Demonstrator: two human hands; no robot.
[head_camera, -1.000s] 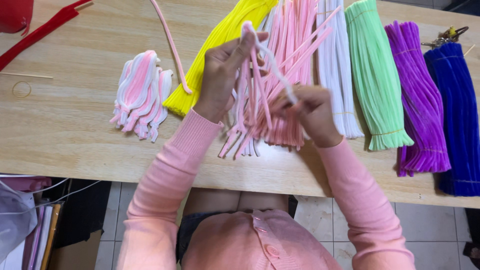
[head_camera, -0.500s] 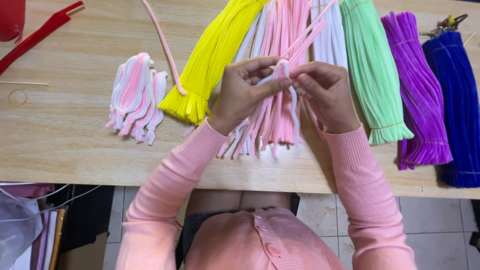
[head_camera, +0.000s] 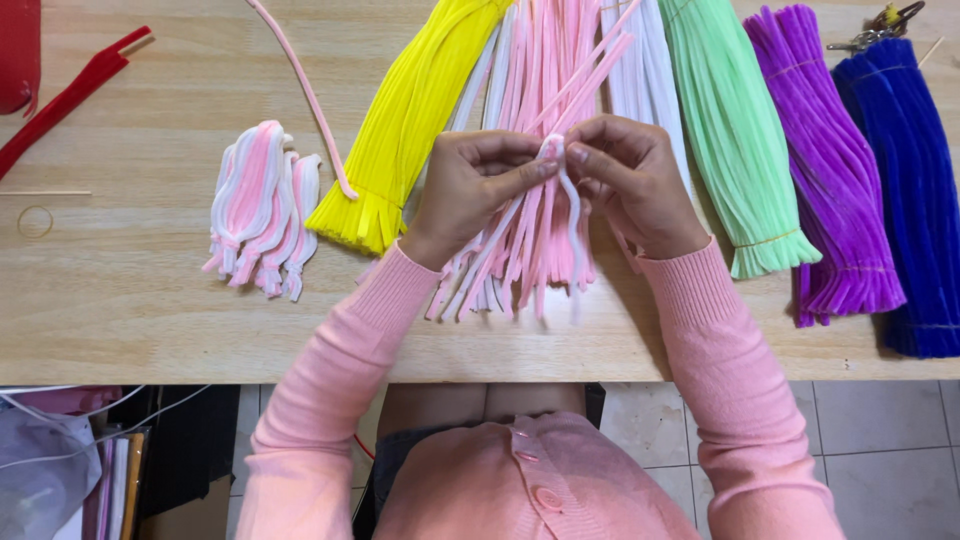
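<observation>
My left hand (head_camera: 478, 180) and my right hand (head_camera: 628, 175) meet above the wooden table (head_camera: 140, 310), fingertips pinched together on a folded pink and white pipe cleaner pair (head_camera: 556, 160). Its loose ends hang down toward me. Under my hands lies a loose pile of pink and white pipe cleaners (head_camera: 530, 250). Both arms wear pink sleeves.
A small heap of finished pink-and-white folded pieces (head_camera: 262, 208) lies to the left. Bundles of yellow (head_camera: 405, 120), mint green (head_camera: 728, 130), purple (head_camera: 815, 160) and blue (head_camera: 910, 190) pipe cleaners fan across the table. A single pink pipe cleaner (head_camera: 305, 95), a red object (head_camera: 70, 95) and a rubber band (head_camera: 34, 221) lie at left.
My hands have come together from a lower, apart hold and now pinch the top of the bent pipe cleaners. The view has shifted slightly.
</observation>
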